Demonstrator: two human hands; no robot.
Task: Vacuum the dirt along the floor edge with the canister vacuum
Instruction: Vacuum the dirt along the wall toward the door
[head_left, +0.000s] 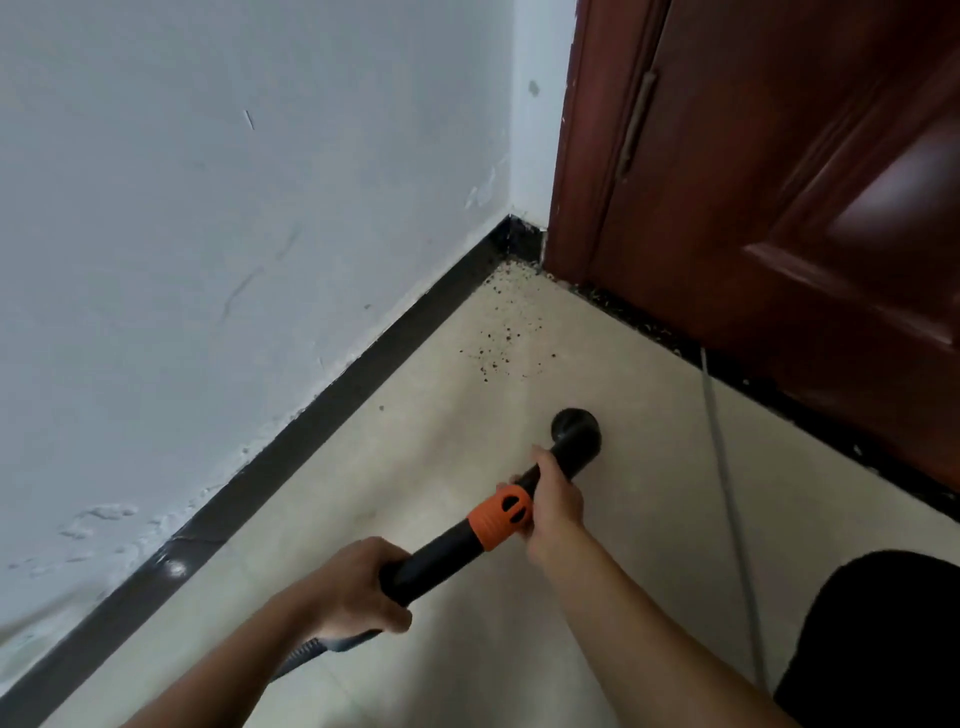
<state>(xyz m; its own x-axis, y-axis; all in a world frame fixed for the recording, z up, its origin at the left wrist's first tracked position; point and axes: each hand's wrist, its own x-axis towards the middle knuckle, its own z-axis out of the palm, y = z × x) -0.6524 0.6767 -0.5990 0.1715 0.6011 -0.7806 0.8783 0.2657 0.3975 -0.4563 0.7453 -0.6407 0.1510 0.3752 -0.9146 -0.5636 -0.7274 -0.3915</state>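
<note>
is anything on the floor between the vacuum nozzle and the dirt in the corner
Nothing visible: bare tile runs from the nozzle to the dirt. The grey cord lies off to the right, near the door, outside that path.

wall (208, 208): pale, scuffed, paint flaking low down | baseboard (311, 415): glossy black, runs into the corner | floor (649, 545): cream tile, softly lit | door (805, 182): red-brown panelled wood, matching frame (571, 156) | threshold strip (779, 400): dark, beneath the door

Counted: one left hand (353, 587), one right hand (553, 499), one vacuum wand (436, 553), one orange collar (501, 514), one door (779, 182), one grey cable (727, 483), one dirt patch (506, 327).
</note>
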